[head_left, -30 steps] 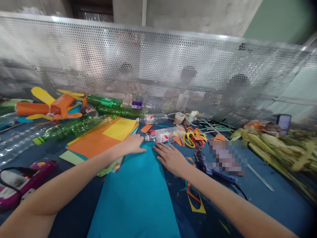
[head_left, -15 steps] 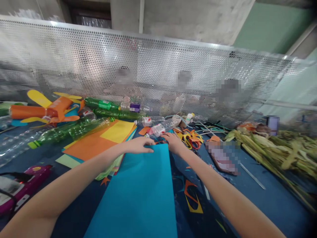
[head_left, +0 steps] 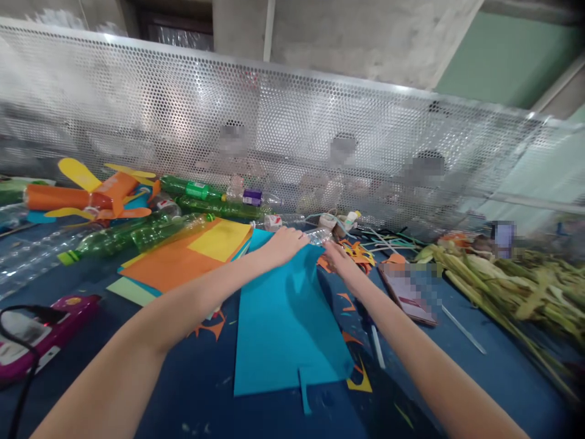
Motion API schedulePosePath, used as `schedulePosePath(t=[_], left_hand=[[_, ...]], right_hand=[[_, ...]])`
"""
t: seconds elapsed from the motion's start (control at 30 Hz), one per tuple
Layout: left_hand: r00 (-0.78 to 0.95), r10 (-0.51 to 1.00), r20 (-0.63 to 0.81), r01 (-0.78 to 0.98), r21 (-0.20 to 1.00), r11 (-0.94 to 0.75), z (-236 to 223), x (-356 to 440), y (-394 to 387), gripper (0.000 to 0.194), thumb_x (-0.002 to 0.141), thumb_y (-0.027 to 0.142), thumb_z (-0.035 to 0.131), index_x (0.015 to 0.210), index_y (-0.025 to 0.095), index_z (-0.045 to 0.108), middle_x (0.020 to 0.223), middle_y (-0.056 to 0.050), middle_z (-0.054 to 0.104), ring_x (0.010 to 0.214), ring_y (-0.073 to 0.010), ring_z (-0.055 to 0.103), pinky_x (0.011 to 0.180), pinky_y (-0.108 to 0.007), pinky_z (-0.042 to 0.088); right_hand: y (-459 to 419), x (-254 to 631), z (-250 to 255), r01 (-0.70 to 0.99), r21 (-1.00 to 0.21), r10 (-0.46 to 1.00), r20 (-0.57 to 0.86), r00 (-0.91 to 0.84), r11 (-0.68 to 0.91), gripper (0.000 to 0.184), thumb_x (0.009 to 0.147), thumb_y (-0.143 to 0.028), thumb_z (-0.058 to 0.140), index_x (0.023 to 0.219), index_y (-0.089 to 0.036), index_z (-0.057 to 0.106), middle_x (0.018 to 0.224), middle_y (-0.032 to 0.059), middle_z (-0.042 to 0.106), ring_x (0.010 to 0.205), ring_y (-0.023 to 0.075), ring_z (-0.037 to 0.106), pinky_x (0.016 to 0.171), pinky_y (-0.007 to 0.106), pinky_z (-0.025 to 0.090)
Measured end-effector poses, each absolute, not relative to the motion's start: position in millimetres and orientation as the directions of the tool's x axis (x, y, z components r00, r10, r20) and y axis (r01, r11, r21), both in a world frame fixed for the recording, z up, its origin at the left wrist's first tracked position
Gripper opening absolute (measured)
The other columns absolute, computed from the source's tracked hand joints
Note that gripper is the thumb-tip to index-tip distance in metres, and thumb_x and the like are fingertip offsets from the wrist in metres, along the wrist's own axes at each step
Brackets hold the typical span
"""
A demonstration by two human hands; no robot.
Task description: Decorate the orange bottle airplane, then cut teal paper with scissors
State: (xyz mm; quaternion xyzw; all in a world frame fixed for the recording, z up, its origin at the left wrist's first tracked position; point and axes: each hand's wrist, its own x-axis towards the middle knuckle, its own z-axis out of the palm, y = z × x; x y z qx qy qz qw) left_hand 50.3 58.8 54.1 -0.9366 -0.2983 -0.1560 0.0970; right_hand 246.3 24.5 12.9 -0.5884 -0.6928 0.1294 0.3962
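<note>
My left hand [head_left: 287, 241] lies over the near-left part of a clear plastic bottle [head_left: 319, 236], its fingers curled round it at the far edge of a blue paper sheet [head_left: 287, 317]. The bottle's left end is hidden under that hand. My right hand [head_left: 339, 256] is just right of the bottle, fingers stretched and apart, with nothing visible in them. The blue sheet rests on the table, its right side lifted and curving, and a narrow cut strip [head_left: 303, 390] shows at its near edge.
Stacked coloured paper [head_left: 173, 262], green bottles [head_left: 137, 235] and an orange bottle craft with yellow blades [head_left: 94, 198] lie left. A purple power strip [head_left: 55, 329] is at near left. On the right are paper scraps [head_left: 361, 375], a phone [head_left: 406, 296] and corn husks [head_left: 516, 280]. Perforated metal panel [head_left: 292, 122] behind.
The blue sheet has moved away from me, so its near edge now shows. My left hand has gone forward from the sheet onto the bottle; my right hand has shifted slightly right.
</note>
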Motion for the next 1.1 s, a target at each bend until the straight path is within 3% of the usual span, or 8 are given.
schedulePosePath(t=[0.13, 0.23, 0.33, 0.5, 0.67, 0.8, 0.87, 1.1], left_hand=[[0.711, 0.575, 0.405, 0.66, -0.102, -0.744, 47.0, 37.9, 72.7, 0.036, 0.095, 0.022, 0.033, 0.128, 0.016, 0.045, 0.114, -0.015, 0.053, 0.111, -0.027, 0.045, 0.094, -0.043, 0.031], [0.694, 0.553, 0.461, 0.663, -0.111, -0.74, 43.6, 25.9, 62.2, 0.039, 0.095, 0.026, 0.033, 0.134, 0.024, 0.038, 0.132, -0.012, 0.04, 0.123, -0.0268, 0.033, 0.101, -0.044, 0.024], [0.714, 0.534, 0.452, 0.619, -0.05, -0.784, 42.7, 15.8, 34.1, 0.034, 0.094, 0.032, 0.037, 0.12, 0.017, 0.052, 0.119, -0.012, 0.049, 0.115, -0.0254, 0.039, 0.098, -0.039, 0.029], [0.815, 0.514, 0.268, 0.484, 0.173, -0.858, 34.0, -1.5, -34.2, 0.032, 0.091, 0.044, 0.041, 0.093, 0.017, 0.059, 0.087, -0.004, 0.058, 0.09, -0.0196, 0.052, 0.088, -0.034, 0.037], [0.84, 0.534, 0.1, 0.509, 0.2, -0.838, 16.5, -26.6, -74.2, 0.058, 0.074, 0.066, 0.053, 0.108, 0.019, 0.056, 0.106, -0.01, 0.054, 0.097, -0.0271, 0.05, 0.08, -0.038, 0.042], [0.825, 0.557, 0.1, 0.53, 0.206, -0.823, 8.7, -39.1, -75.9, 0.04, 0.086, 0.05, 0.048, 0.112, 0.02, 0.054, 0.111, -0.01, 0.053, 0.102, -0.0262, 0.049, 0.082, -0.037, 0.042], [0.838, 0.536, 0.099, 0.517, 0.168, -0.839, 7.5, -41.6, -75.2, 0.034, 0.092, 0.043, 0.039, 0.109, 0.018, 0.056, 0.108, -0.011, 0.055, 0.099, -0.0257, 0.05, 0.081, -0.037, 0.043], [0.837, 0.51, 0.196, 0.477, 0.194, -0.857, 3.1, -51.4, -76.5, 0.035, 0.092, 0.043, 0.041, 0.106, 0.016, 0.058, 0.098, -0.01, 0.063, 0.091, -0.024, 0.056, 0.076, -0.036, 0.047]], right_hand=[[-19.5, 228.7, 18.3, 0.701, -0.621, 0.879, 0.477, -0.018, 0.351, 0.034, 0.079, -0.046, 0.057, 0.1, -0.019, 0.053, 0.104, 0.0104, 0.059, 0.101, 0.0244, 0.056, 0.09, 0.041, 0.044], [-61.1, 213.6, 28.6, 0.636, -0.565, 0.843, 0.241, -0.481, 0.525, 0.029, 0.081, -0.044, 0.06, 0.098, -0.02, 0.057, 0.104, 0.0065, 0.059, 0.099, 0.0202, 0.055, 0.091, 0.037, 0.043], [-92.3, 206.3, 34.1, 0.635, -0.538, 0.763, 0.023, -0.646, 0.554, 0.041, 0.073, -0.045, 0.069, 0.105, -0.023, 0.058, 0.118, 0.0066, 0.054, 0.113, 0.0215, 0.048, 0.096, 0.037, 0.04], [-103.1, 209.2, 16.5, 0.697, -0.445, 0.782, 0.015, -0.623, 0.563, 0.049, 0.074, -0.04, 0.068, 0.118, -0.022, 0.055, 0.133, 0.01, 0.046, 0.122, 0.0235, 0.043, 0.1, 0.04, 0.038], [-94.1, 217.2, 0.0, 0.726, -0.394, 0.814, 0.118, -0.569, 0.564, 0.043, 0.084, -0.039, 0.057, 0.125, -0.024, 0.052, 0.138, 0.0091, 0.045, 0.129, 0.0236, 0.037, 0.106, 0.046, 0.031], [-97.5, 227.1, 16.1, 0.694, -0.443, 0.777, 0.011, -0.629, 0.568, 0.059, 0.076, -0.05, 0.064, 0.129, -0.027, 0.049, 0.142, 0.0074, 0.041, 0.134, 0.027, 0.029, 0.109, 0.052, 0.022], [-102.0, 231.4, 27.1, 0.698, -0.493, 0.77, -0.084, -0.632, 0.519, 0.063, 0.07, -0.053, 0.069, 0.125, -0.028, 0.052, 0.144, 0.0071, 0.037, 0.133, 0.0283, 0.031, 0.105, 0.048, 0.032], [-102.9, 237.7, 27.3, 0.713, -0.536, 0.838, -0.02, -0.545, 0.451, 0.012, 0.089, -0.03, 0.052, 0.088, -0.022, 0.06, 0.112, 0.0053, 0.062, 0.106, 0.0193, 0.056, 0.089, 0.035, 0.045]])
